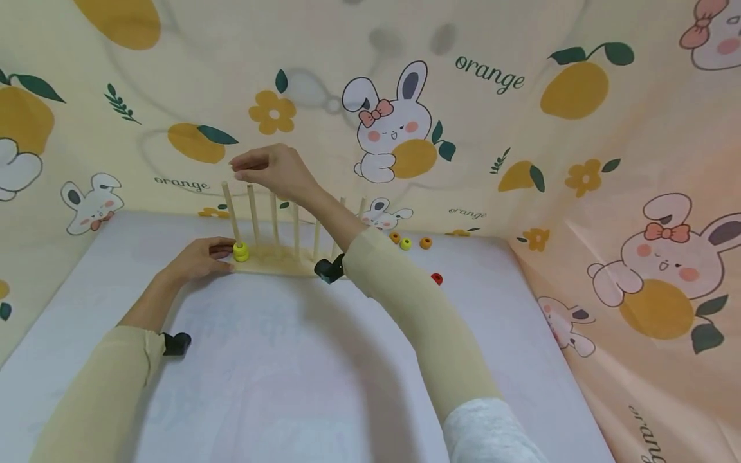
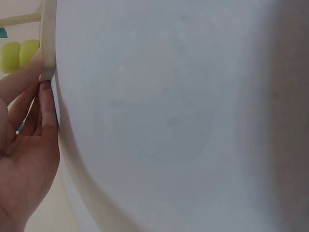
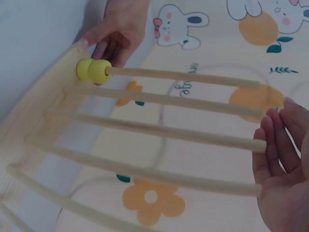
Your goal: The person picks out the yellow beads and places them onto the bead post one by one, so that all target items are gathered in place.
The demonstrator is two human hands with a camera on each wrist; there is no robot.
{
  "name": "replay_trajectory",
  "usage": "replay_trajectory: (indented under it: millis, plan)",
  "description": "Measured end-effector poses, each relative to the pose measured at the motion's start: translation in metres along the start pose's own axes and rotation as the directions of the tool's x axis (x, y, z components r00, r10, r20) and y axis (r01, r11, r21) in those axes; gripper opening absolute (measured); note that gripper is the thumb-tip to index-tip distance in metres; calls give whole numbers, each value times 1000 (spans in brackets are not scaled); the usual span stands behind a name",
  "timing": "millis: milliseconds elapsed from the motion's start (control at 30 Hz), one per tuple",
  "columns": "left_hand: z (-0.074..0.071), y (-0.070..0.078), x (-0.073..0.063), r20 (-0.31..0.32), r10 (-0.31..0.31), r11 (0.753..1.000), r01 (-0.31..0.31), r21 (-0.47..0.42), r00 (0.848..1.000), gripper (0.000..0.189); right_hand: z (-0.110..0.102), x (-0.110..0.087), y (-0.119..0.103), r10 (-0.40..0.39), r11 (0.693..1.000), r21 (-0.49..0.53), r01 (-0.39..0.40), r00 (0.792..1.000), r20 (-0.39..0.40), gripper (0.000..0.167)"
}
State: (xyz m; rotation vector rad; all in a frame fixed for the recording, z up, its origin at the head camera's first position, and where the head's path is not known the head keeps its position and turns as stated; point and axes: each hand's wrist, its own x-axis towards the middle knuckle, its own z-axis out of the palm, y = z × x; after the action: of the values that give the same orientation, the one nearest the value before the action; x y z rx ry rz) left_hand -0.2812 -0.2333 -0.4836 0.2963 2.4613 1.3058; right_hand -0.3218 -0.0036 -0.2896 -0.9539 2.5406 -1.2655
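Observation:
A wooden peg stand [image 1: 272, 260] with a row of upright pegs stands toward the back of the white table. Two yellow beads [image 1: 240, 252] sit stacked at the bottom of its leftmost peg [image 1: 231, 212]. My left hand [image 1: 199, 258] grips the left end of the base; in the left wrist view its thumb and fingers [image 2: 47, 104] are at the corner. Above the tops of the left pegs hovers my right hand [image 1: 280, 172], fingers loosely bent. In the right wrist view that hand [image 3: 289, 164] shows nothing between its fingers, beside the peg tips.
Right of the stand lie loose beads: an orange one [image 1: 426, 243], a yellow-green one [image 1: 406, 244], another orange one [image 1: 395, 238] and a red one [image 1: 437, 279] nearer me. Printed cloth [image 1: 324, 38] hangs behind and along the sides of the table.

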Motion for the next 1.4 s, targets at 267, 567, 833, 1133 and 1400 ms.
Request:
replay_trajectory:
  millis: [267, 567, 833, 1133, 1400]
  plan:
    - [0, 1, 2, -11, -24, 1000, 24, 15, 1000, 72, -19, -16, 4, -8, 1000, 24, 9, 998, -69, 29]
    - [1, 3, 0, -6, 2, 1000, -2, 22, 1000, 72, -42, -40, 15, 2, 992, 126, 13, 993, -114, 28]
    - [1, 0, 2, -10, -23, 999, 23, 27, 1000, 72, -62, -66, 25, 37, 989, 147, -14, 987, -155, 26]
    - [1, 2, 1, -10, -35, 999, 36, 28, 999, 73, -82, -92, 49, 32, 992, 125, -7, 978, -205, 27]
    - [-1, 0, 1, 4, -15, 1000, 15, 10, 1000, 74, -96, -113, 67, 15, 997, 77, 3, 971, -238, 25]
